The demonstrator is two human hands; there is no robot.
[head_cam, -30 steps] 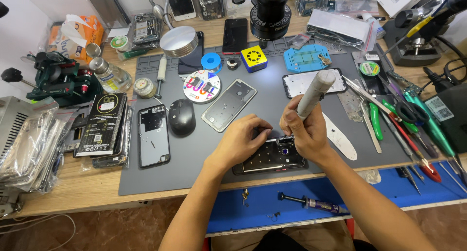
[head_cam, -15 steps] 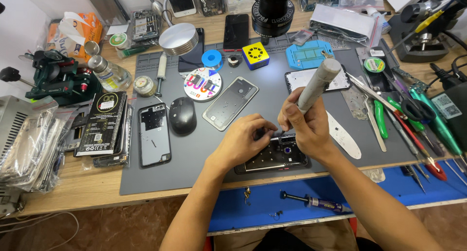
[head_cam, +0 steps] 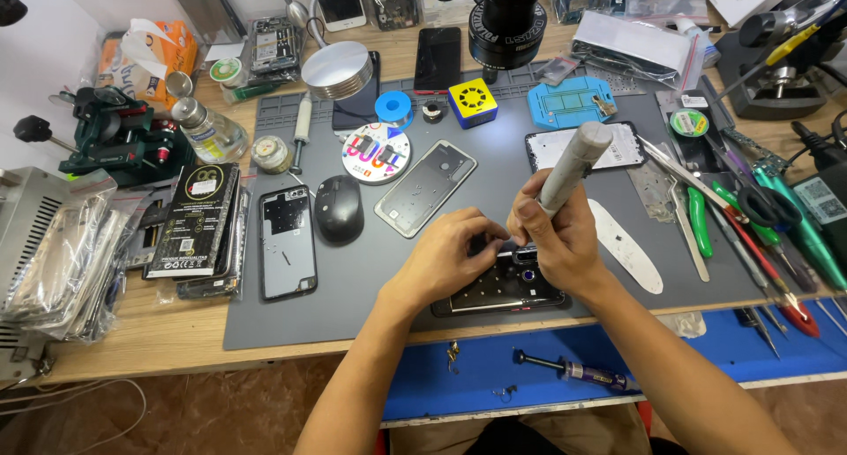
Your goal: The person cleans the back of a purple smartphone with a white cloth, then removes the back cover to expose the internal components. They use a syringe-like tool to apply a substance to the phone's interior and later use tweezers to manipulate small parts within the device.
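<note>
An opened black phone (head_cam: 494,289) lies near the front edge of a grey work mat (head_cam: 353,287). My left hand (head_cam: 450,256) rests on the phone's upper left corner, its fingers pressing down on it. My right hand (head_cam: 560,239) grips a thick grey electric screwdriver (head_cam: 573,165), held upright and tilted right, its tip down at the phone's top edge. The tip itself is hidden by my fingers.
On the mat lie a black mouse (head_cam: 339,208), a phone back cover (head_cam: 287,240), a phone frame (head_cam: 425,187) and a white-backed screen (head_cam: 578,146). Tweezers, pliers and screwdrivers (head_cam: 750,217) lie at the right. A small screwdriver (head_cam: 582,372) sits on the blue tray below.
My hands and the phone stay almost where they were. The screwdriver has tilted a little more upright.
</note>
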